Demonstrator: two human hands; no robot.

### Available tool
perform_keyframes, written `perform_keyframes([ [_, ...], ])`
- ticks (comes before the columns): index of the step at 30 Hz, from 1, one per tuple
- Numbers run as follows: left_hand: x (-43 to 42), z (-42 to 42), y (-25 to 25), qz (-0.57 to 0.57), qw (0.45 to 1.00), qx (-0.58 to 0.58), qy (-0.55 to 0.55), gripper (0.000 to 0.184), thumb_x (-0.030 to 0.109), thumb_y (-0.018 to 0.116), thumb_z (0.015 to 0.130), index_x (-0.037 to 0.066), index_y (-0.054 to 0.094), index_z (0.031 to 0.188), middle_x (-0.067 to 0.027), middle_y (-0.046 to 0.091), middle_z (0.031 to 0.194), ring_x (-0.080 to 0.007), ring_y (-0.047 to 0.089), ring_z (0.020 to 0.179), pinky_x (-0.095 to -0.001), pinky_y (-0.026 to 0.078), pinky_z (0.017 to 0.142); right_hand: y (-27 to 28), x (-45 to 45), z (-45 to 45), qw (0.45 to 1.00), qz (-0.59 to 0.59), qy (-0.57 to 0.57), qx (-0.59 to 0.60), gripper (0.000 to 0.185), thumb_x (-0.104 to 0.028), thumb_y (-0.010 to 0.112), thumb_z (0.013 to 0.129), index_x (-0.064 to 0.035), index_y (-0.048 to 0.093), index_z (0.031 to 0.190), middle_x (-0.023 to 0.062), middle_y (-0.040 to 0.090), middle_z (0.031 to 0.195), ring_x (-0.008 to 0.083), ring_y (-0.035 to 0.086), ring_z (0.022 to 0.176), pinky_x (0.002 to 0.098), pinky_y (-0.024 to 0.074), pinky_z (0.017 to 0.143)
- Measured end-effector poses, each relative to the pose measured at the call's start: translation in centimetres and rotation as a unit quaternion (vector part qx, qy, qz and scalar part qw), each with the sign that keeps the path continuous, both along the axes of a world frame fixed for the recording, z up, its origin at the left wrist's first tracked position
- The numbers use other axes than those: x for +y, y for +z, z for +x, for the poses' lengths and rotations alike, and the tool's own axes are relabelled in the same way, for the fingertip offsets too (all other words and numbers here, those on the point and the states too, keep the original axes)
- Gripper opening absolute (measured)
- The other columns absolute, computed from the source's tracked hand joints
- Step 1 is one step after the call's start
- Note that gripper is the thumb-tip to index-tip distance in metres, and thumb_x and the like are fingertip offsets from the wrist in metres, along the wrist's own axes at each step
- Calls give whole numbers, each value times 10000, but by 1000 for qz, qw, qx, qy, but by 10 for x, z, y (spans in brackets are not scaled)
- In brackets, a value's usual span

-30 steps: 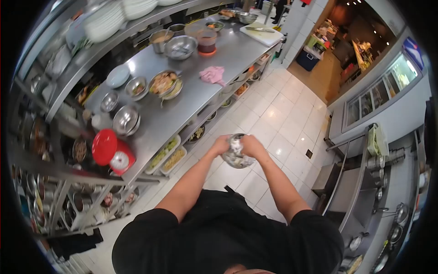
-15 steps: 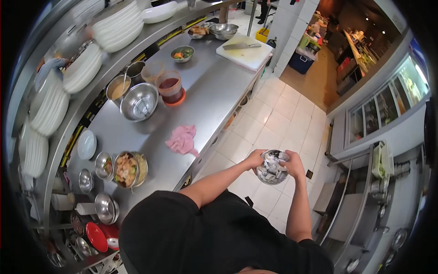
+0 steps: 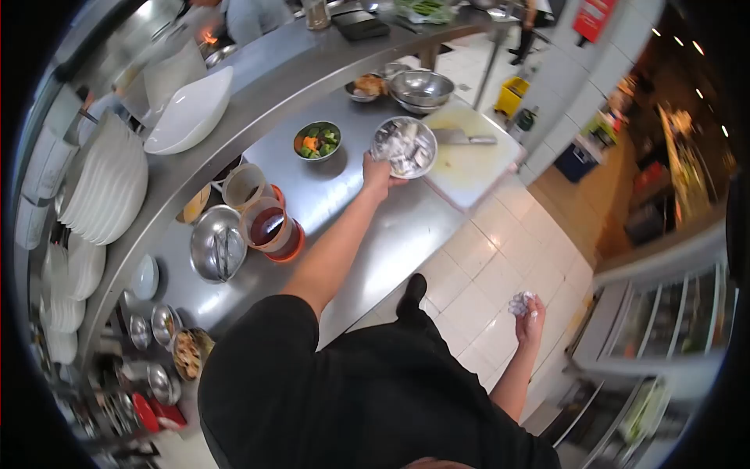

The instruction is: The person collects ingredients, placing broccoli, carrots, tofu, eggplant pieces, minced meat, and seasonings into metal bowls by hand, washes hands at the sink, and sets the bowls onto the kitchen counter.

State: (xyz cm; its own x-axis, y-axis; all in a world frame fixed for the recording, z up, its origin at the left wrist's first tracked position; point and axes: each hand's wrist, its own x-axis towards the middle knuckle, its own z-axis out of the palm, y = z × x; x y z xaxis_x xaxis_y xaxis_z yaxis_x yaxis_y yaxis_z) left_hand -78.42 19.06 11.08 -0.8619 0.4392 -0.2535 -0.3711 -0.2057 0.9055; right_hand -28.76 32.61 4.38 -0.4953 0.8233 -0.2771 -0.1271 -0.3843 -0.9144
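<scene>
My left hand (image 3: 378, 175) grips the near-left rim of a metal bowl (image 3: 404, 148) full of white-coated pieces, over the steel counter beside the cutting board. Away from the counter, above the floor at the right, my right hand (image 3: 532, 314) is closed around a white-coated clump (image 3: 520, 303). White powder shows on its fingers. A cleaver (image 3: 466, 138) lies on the white cutting board (image 3: 476, 173). Left of the held bowl stands a small bowl of green and orange vegetables (image 3: 318, 141).
Stacked metal bowls (image 3: 422, 88) stand behind the board. Plastic containers with dark red liquid (image 3: 267, 224) and a bowl with tongs (image 3: 219, 244) are at the left. A shelf (image 3: 273, 90) with white plates (image 3: 109, 187) overhangs the counter. A doorway opens at the right.
The bowl has moved from above the floor to over the counter by the board, in my left hand. My right hand has left the bowl with a white clump. The view has shifted along the counter.
</scene>
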Motion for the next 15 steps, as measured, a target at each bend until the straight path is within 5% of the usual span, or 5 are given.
perform_keyframes([
  [5, 55, -111, -85, 20, 970, -73, 230, 484, -13, 520, 912, 76, 316, 1342, -217, 558, 1249, -350, 702, 921, -451, 651, 651, -6, 140, -136, 984, -30, 167, -46, 146, -170, 596, 970, -43, 618, 1038, 93, 681, 886, 201, 677, 761, 326, 566, 679],
  [9, 59, -117, -147, 92, 982, -98, 134, 655, 129, 667, 906, 162, 277, 1431, -182, 541, 1280, -284, 679, 835, -423, 629, 610, 18, 216, -273, 916, 37, 399, -8, 219, -233, 615, 994, -36, 621, 1088, 77, 685, 953, 184, 675, 813, 307, 554, 736],
  [11, 42, -69, -91, 37, 979, -89, 178, 714, 217, 683, 913, 145, 286, 1502, -154, 601, 1192, -240, 669, 837, -427, 623, 633, 38, 224, -341, 886, 34, 461, 43, 200, -189, 612, 989, -33, 613, 1113, 80, 682, 996, 184, 675, 860, 318, 552, 759],
  [13, 3, -55, -109, -34, 995, -45, 77, 743, 282, 701, 921, 124, 312, 1534, -124, 579, 1283, -237, 671, 909, -412, 611, 746, 52, 215, -402, 833, 28, 551, 43, 191, -159, 615, 970, -27, 617, 1109, 76, 677, 1021, 179, 667, 883, 324, 548, 766],
  [15, -44, -4, -60, -151, 987, -5, 51, 629, 309, 701, 923, 51, 461, 1444, -118, 625, 1255, -210, 678, 924, -379, 604, 768, 67, 186, -453, 775, 34, 630, 32, 187, -128, 618, 951, -21, 620, 1104, 72, 672, 1046, 174, 660, 906, 331, 544, 772],
])
